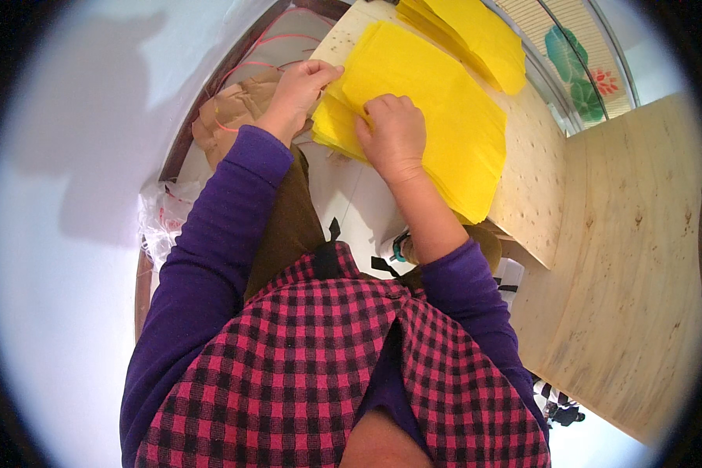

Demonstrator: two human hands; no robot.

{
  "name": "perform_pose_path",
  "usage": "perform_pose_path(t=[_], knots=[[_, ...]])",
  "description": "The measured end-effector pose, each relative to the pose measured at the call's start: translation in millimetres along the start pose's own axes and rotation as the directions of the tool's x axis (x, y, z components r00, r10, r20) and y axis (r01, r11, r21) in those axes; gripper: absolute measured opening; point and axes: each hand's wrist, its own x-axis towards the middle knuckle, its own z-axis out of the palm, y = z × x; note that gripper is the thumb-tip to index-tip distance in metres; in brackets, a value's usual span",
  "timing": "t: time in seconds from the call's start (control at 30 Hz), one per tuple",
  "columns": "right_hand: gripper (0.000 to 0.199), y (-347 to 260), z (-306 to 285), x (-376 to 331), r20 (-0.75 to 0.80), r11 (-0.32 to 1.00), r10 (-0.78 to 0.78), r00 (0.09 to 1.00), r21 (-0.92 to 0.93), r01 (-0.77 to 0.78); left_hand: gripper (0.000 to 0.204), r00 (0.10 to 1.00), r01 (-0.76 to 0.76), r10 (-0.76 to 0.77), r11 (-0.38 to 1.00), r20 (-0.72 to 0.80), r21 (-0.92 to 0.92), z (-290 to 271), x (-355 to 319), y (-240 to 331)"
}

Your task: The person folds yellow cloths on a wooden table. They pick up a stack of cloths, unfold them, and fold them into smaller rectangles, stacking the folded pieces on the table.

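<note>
Head view: my left hand (303, 92) reaches up toward twelve o'clock and pinches the near left corner of the big stack of yellow paper sheets (437, 117), thumb and fingers narrowed onto the edge of the top sheets. My right hand (394, 136) lies just to its three o'clock side, knuckles up and fingers curled down, pressing on the stack near its lower left edge; I cannot tell whether those fingers grip a sheet or only rest on it. The two hands are close together but not touching.

The stack sits on a pale wooden board (534, 187) speckled with small dark marks, and it runs from my hands out toward two o'clock. A second pile of yellow sheets (476, 35) lies past it at one o'clock, on the same board, overlapping the far edge of the first.

At ten o'clock from my left hand there is crumpled brown paper (230, 109) with a thin pink cord over it. A broad curved wooden panel (624, 257) fills the side at three to four o'clock. At eight o'clock from the hands, clear plastic wrap (164, 222) bunches beside my purple sleeve (210, 257). My red and black checked apron (327, 366) fills the six o'clock part of the picture.
</note>
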Motion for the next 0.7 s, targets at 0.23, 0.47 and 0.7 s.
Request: perform_pose_path(t=[0.23, 0.47, 0.7], knots=[[0.022, 16, -5, -2, -0.017, 0.857, 0.409, 0.912, 0.351, -0.378, 0.014, 0.999, -0.032, 0.032, 0.999, 0.007, 0.003, 3, -3, 3], [0.029, 23, -9, -1, -0.015, 0.774, 0.459, 0.888, 0.498, -0.391, 0.018, 0.999, -0.035, 0.034, 0.999, -0.033, -0.019, 10, -7, 8], [0.032, 32, -17, 2, -0.080, 0.722, 0.497, 0.864, 0.591, -0.361, 0.037, 0.987, -0.121, 0.129, 0.988, -0.090, 0.094, 13, -22, 16]])
